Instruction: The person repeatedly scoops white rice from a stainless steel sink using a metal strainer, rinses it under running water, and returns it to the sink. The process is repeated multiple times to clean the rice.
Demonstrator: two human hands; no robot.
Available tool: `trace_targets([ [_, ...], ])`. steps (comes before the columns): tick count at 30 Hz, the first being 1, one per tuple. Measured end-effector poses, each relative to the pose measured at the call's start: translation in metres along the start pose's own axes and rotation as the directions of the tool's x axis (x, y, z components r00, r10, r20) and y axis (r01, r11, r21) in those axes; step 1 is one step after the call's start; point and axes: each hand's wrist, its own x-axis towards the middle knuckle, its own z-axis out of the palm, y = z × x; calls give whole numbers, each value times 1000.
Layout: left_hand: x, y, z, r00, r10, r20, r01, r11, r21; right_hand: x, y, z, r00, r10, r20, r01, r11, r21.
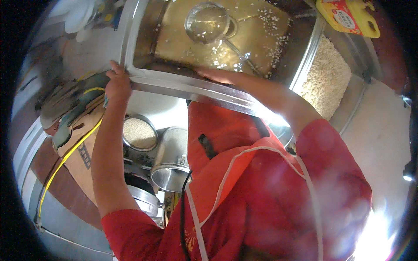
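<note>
Before me stands a rectangular steel vat with amber-looking liquid in it and many small white pieces scattered through it. A round metal ladle lies in the liquid, its long handle slanting towards the near right corner. My left hand grips the vat's rim at the near left corner, with a finger raised. A small bluish thing shows at that wrist; I cannot tell what it is. My right hand reaches over the near rim, fingers along the inner wall. Its fingertips are in shadow, so what it touches is unclear.
Right of the vat, a steel bin holds pale crumbly pieces. A yellow plastic jug bears writing. Below are a pot of pale grains, a steel pot, a cardboard box and a yellow cable.
</note>
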Motion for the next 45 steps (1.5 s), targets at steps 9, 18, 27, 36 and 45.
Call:
trace_targets([
  [9,-1,0,3,997,60,-55,-58,998,32,-3,-75,-2,948,-186,-258,235,957,172],
  [18,8,-5,21,977,176,-123,-162,980,117,-87,76,-8,964,230,134,-241,968,74],
  [27,1,-15,25,971,183,-153,-177,983,56,-195,41,10,980,177,-95,-180,984,-20],
  [36,2,-22,24,988,109,-109,-119,988,-94,-188,22,-4,935,165,-313,-135,984,115],
  [45,7,-20,28,987,115,-113,-114,993,17,-178,106,-32,942,264,-206,-328,597,-732],
])
